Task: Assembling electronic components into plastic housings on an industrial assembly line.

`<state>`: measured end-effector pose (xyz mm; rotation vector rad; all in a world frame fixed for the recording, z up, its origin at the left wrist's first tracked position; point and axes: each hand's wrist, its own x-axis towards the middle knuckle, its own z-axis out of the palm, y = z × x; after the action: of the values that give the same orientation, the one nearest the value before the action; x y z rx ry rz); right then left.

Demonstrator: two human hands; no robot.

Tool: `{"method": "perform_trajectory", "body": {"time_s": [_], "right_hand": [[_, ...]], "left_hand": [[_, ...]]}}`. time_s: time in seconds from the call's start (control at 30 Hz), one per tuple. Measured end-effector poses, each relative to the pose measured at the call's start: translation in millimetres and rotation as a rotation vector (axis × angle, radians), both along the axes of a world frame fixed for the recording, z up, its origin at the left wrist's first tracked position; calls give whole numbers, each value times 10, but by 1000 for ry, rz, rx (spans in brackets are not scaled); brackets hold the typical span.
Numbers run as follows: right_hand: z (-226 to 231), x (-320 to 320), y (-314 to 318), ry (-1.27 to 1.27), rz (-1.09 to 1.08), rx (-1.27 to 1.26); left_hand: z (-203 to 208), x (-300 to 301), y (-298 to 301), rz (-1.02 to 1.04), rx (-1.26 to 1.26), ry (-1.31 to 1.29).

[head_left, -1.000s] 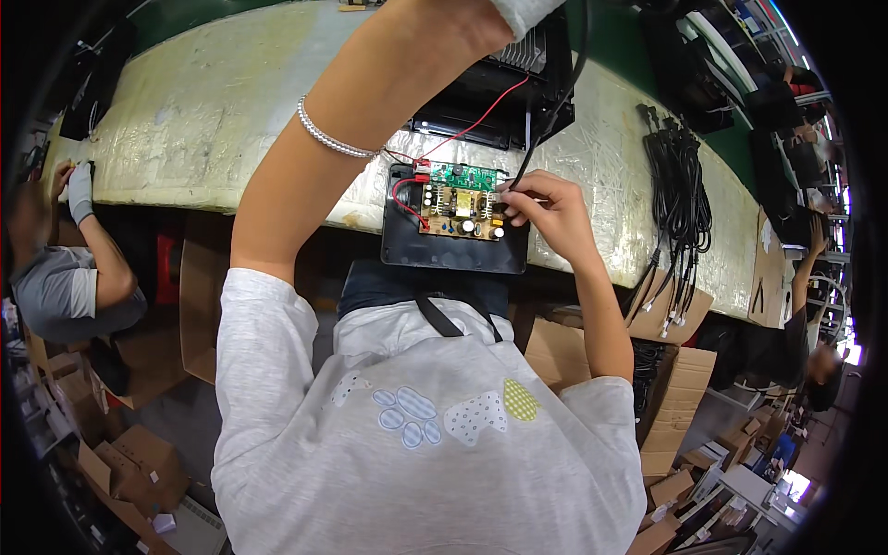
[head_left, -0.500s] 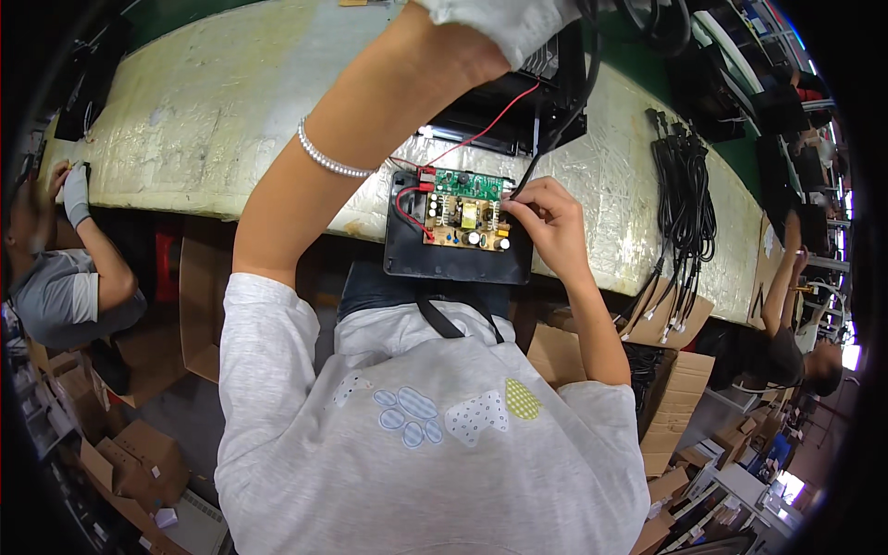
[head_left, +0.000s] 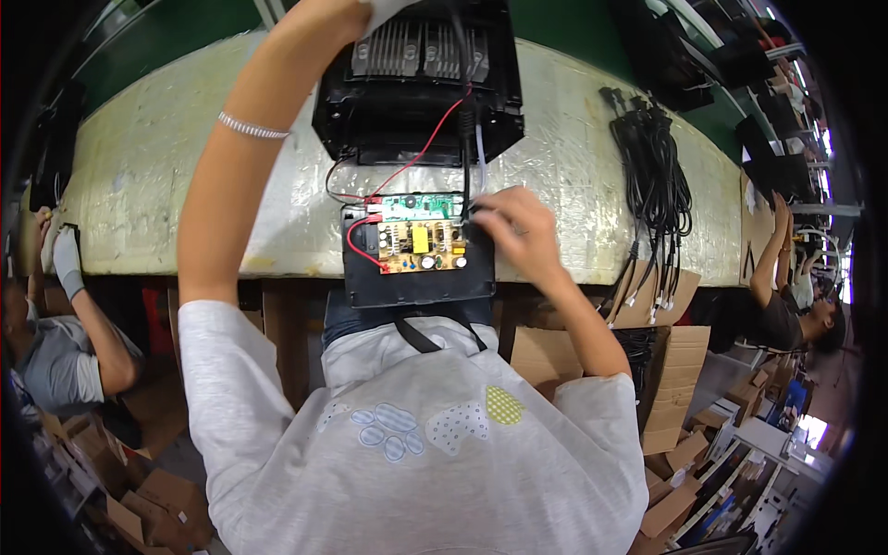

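A circuit board (head_left: 421,242), tan with a green strip along its far edge, lies on a black plate (head_left: 416,293) at the table's near edge. Red wires (head_left: 430,139) link it to a black housing (head_left: 421,116) with silver finned metal blocks. My right hand (head_left: 524,227) is closed in a pinch at the board's right edge, on the lower end of a black cable (head_left: 465,139) that hangs down from above. Past the housing's left side reaches my left arm; the left hand (head_left: 381,11), in a pale glove, is cut off by the upper edge, its fingers out of sight.
A bundle of black cables (head_left: 652,176) with white connectors lies to the right on the film-covered table (head_left: 222,157). Cardboard boxes (head_left: 680,388) stand below the table edge. One person works at the far left, another at the far right.
The view has shifted, bringing more of the black housing into sight. My left arm has moved up and away. The right hand stays by the board's right edge with the cable.
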<state>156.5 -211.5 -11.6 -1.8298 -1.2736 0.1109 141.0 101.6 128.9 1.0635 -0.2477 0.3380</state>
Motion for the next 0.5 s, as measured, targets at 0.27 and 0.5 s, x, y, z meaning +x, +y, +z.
{"method": "perform_trajectory", "body": {"time_s": [0.27, 0.5], "right_hand": [[34, 968, -40, -752, -23, -298], [381, 599, 86, -321, -85, -407]], "left_hand": [[-357, -957, -1139, 793, 1438, -33], [-1310, -1018, -1132, 427, 1622, 72]]}}
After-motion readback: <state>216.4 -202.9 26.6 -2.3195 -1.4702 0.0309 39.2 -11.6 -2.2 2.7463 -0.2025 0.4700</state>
